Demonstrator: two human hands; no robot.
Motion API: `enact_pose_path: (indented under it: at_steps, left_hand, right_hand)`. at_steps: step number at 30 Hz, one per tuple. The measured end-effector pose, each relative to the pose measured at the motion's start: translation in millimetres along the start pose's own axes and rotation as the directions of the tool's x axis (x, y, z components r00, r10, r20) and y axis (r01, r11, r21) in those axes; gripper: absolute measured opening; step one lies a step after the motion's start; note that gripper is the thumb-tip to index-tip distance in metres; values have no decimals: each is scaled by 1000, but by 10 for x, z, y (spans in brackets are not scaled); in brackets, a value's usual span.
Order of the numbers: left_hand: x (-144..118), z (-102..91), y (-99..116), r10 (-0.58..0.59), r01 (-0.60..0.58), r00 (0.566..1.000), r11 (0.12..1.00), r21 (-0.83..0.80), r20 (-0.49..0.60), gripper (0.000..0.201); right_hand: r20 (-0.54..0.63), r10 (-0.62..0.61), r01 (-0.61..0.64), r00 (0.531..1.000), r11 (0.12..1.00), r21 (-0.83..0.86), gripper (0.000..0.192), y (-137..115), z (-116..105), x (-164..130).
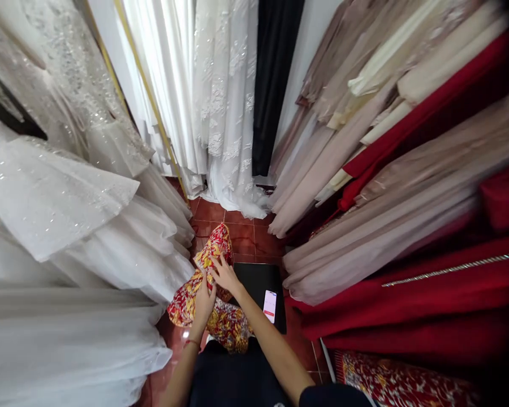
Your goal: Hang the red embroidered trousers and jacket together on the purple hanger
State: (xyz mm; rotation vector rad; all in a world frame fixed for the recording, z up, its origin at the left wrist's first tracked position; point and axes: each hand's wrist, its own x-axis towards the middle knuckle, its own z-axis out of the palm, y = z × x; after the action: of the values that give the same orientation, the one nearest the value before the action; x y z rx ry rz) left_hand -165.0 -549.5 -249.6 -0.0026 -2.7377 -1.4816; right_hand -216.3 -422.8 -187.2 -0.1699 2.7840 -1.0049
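Note:
A red and yellow patterned cloth [186, 299] lies bunched over my lap, with one end [217, 240] sticking out past my hands. My left hand [204, 302] is closed on a fold of it, thumb and fingers together near the middle. Just to the right, my right hand [227, 277] rests against the same cloth with its fingers stretched out and apart. The fingertips of both hands almost meet, and the small part of the cloth between them is too small to make out.
Beside my right forearm, a phone [270, 306] lies on a black flat-topped object [254, 277]. White gowns [110, 232] hang close on the left, pinkish and red dresses [365, 316] on the right. A yellow pole [152, 102] stands ahead above the red tiled floor [241, 232].

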Motion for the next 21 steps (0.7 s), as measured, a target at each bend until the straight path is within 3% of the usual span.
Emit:
enact_pose_path:
  at_steps: [6,11,13,16,21]
  left_hand:
    - [30,98,-147,99,-98,995,995,8,-31,64]
    - [61,124,-194,146,-105,974,967,231,-171,69]
    - [46,112,-123,168,-113,968,956,272,-189,70]
    - [-19,145,42,237,-197,962,946,258,-134,71]
    - [-326,435,482,279,-245,949,944,220,-144,68]
  right_hand:
    - [-121,82,-62,989,986,157,68,223,148,-495]
    - [-231,242,-172,942,943,284,66,595,129,-1032]
    - [-288,300,-193,909,918,346,63,740,45,-1260]
    - [-382,361,-180,851,883,434,57,908,-117,-1595]
    - [-514,384,-103,767,865,491,45,1046,-452,-2315]
